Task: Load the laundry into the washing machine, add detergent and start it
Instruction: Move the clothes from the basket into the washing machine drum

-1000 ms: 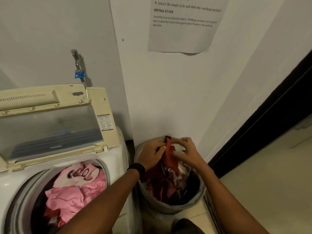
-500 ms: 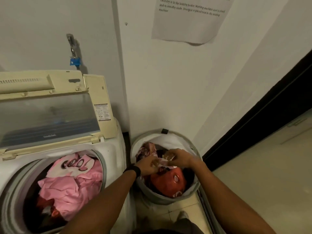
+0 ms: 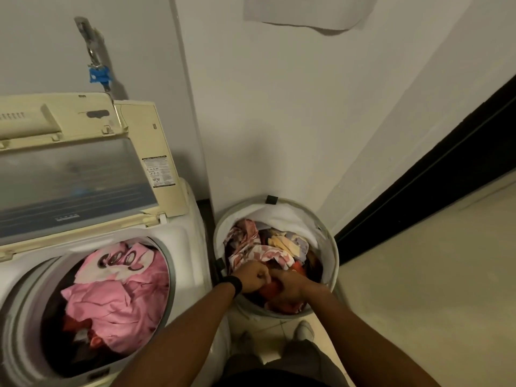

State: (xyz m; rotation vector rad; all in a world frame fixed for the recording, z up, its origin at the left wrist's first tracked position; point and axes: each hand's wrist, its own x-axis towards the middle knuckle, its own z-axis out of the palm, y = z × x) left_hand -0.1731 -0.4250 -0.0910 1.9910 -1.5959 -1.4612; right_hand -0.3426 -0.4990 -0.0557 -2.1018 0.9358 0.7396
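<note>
Both my arms reach down into the laundry basket (image 3: 332, 247), which stands on the floor (image 3: 418, 289) in the corner, just beside the washing machine (image 3: 192, 224) on its right. My left grip (image 3: 252, 278) is balled up at the near side of the basket, knuckles up, fingers curled tight into the red garment (image 3: 270, 288) that lies on top of the heap there. A black wristband (image 3: 235, 284) sits on that wrist. My right grip (image 3: 290, 290) touches the left one, and its fingers are also curled down into the same red cloth, so the garment is bunched between the two. How much of it I have gathered, I cannot tell, as my hands cover most of it.

Behind my hands the basket is full of other laundry: a floral pink-and-white piece (image 3: 258, 252) lies across the middle, and a yellow and lilac piece (image 3: 287, 243) lies toward the far side, under the white lining of the basket wall.

The washing machine's lid (image 3: 78, 180) stands raised, tilted back toward the wall. The drum is open and holds a crumpled pink garment (image 3: 117, 300) with a white patch and dark marks on its upper part; darker and red cloth shows beneath it.

On the wall above the machine hangs a tap with a blue fitting (image 3: 99, 75). A sheet of paper (image 3: 307, 12) is stuck higher up on the wall, its text out of view. My feet (image 3: 305, 329) show on the floor, just before the basket.
</note>
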